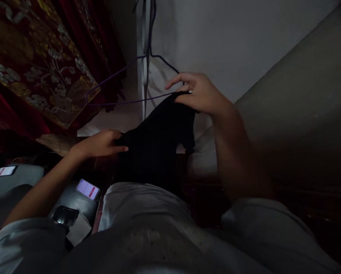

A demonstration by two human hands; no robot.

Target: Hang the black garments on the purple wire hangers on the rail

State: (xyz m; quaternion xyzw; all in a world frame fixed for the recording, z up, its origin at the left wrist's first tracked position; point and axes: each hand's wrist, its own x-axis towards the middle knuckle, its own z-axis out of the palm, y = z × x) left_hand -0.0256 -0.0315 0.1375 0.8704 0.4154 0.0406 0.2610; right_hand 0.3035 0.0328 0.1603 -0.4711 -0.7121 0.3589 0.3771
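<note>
A black garment (156,140), perhaps a shirt, hangs in front of me between my two hands. My right hand (200,93) pinches its upper edge at the right end of a thin purple wire hanger (116,72). That end of the hanger is partly hidden behind my fingers and the cloth, while its left end is bare. My left hand (106,144) grips the garment's left edge, lower down, with the thumb lying over the cloth. The dark fabric hides most folds and its lower part.
The hanger is up against a pale vertical pole (144,76) by a grey wall (230,34). Red patterned curtains (45,57) hang at the left. On dark seats lie a lit phone (87,189), another phone (5,171) and a black object (65,215).
</note>
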